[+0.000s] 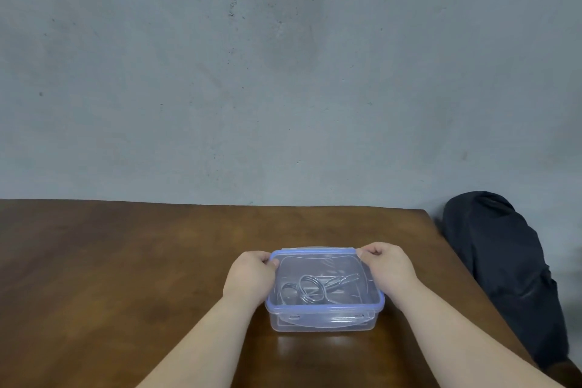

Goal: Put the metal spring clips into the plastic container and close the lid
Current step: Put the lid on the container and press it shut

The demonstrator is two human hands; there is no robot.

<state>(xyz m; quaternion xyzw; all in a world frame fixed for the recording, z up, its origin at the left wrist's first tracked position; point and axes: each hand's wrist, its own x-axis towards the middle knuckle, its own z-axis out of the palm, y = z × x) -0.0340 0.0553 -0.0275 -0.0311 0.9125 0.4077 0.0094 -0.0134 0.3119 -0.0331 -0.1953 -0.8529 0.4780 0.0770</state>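
Gripping the lid's [324, 261] far corners, both hands [252, 274] curl inward.

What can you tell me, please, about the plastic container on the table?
The plastic container is a clear, shallow, rounded rectangular box with a blue-rimmed lid on top. It sits flat on the brown wooden table. Metal spring clips show through the lid. The left hand and right hand grip the lid's far corners. Latch tabs show on the near side; whether they are fastened is unclear.
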